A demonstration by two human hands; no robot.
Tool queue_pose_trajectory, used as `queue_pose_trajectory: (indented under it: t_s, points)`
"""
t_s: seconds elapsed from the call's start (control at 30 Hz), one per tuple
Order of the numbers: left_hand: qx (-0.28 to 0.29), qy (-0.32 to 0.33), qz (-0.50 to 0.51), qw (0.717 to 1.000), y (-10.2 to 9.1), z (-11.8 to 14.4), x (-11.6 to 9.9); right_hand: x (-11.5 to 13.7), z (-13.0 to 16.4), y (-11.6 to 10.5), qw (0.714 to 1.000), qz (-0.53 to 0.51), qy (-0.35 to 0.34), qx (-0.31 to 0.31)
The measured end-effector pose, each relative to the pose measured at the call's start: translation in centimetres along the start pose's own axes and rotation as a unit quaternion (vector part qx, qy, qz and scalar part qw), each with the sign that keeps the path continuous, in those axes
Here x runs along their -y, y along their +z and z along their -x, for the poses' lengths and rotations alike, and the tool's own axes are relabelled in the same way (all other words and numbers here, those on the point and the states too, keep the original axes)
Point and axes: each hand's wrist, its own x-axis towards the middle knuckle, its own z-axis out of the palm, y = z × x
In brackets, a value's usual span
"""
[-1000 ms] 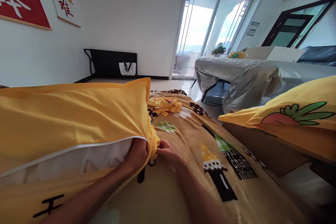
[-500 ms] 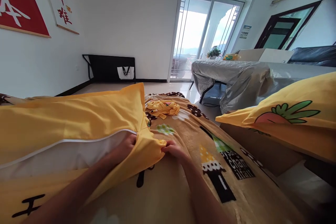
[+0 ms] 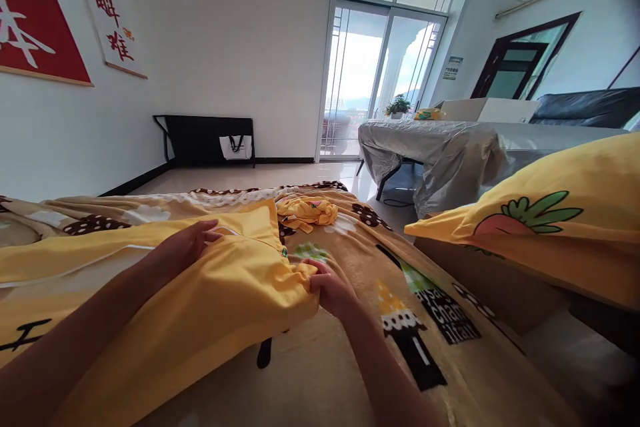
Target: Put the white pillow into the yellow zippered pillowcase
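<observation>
A yellow pillowcase (image 3: 220,287) with a white pillow (image 3: 75,267) partly inside lies on a patterned brown blanket (image 3: 425,327). My left hand (image 3: 187,245) rests on top of the pillow near the case's open edge, fingers closed on the yellow cloth. My right hand (image 3: 330,287) pinches the case's corner at the right side and holds it against the blanket.
A crumpled yellow cloth (image 3: 307,210) lies further up the blanket. A second yellow pillow with a carrot print (image 3: 540,227) sits at right. Beyond are a foil-covered table (image 3: 440,147), a black sofa (image 3: 585,107), a black bench (image 3: 205,140) and glass doors (image 3: 380,73).
The pillow has dropped lower and flatter. My left hand came out of the case's opening and moved up onto its top. My right hand pulled the corner of the case to the right.
</observation>
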Motion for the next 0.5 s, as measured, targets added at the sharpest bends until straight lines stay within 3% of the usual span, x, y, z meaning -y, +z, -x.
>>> queue_pose_trajectory:
  t_s: [0.07,0.17,0.27,0.5]
  points:
    - [-0.005,-0.003,-0.095,0.995,-0.3,0.3,-0.2,0.6,0.4,0.5,0.999,0.039,0.024,0.009]
    - [-0.044,0.062,-0.26,0.963,-0.6,0.7,-0.6,1.3,1.2,0.6,0.989,0.137,0.053,0.036]
    - [-0.05,0.12,-0.313,0.941,-0.4,0.8,-0.9,0.8,1.2,0.2,0.977,0.197,0.064,0.053]
    - [-0.086,0.164,-0.446,0.876,-0.1,2.0,0.6,-1.2,0.3,-1.9,0.937,0.27,0.172,0.141]
